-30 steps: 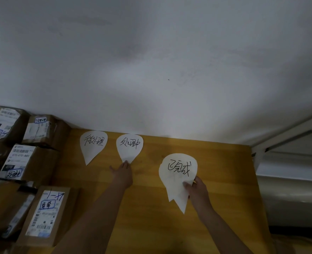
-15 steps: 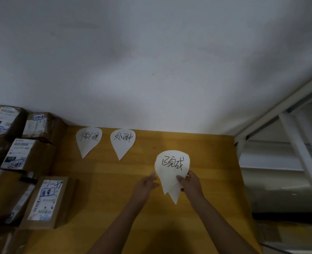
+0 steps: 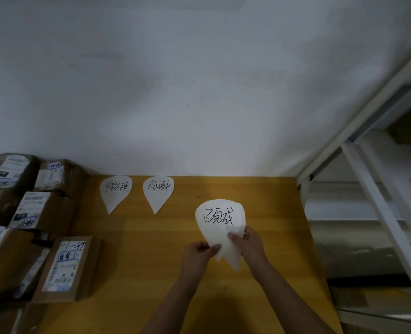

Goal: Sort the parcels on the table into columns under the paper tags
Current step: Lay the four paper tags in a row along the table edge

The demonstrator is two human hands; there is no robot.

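Observation:
Two white teardrop paper tags with black handwriting lie flat at the far edge of the yellow wooden table [image 3: 151, 261]: one on the left [image 3: 115, 192] and one beside it [image 3: 158, 191]. Both hands hold a small stack of more paper tags [image 3: 220, 221] above the table's right half. My left hand [image 3: 198, 255] pinches the stack's lower left edge. My right hand [image 3: 249, 244] grips it from the right, thumb on top. Brown cardboard parcels with white shipping labels are piled at the left, the nearest one [image 3: 65, 268] lying flat.
A white wall rises behind the table. A white metal shelf frame [image 3: 368, 179] stands just beyond the table's right edge. More parcels [image 3: 38, 208] crowd the left side up to the wall.
My left hand left the second tag lying by the wall and came right to pinch the stack that my right hand holds. The view shifted to the right.

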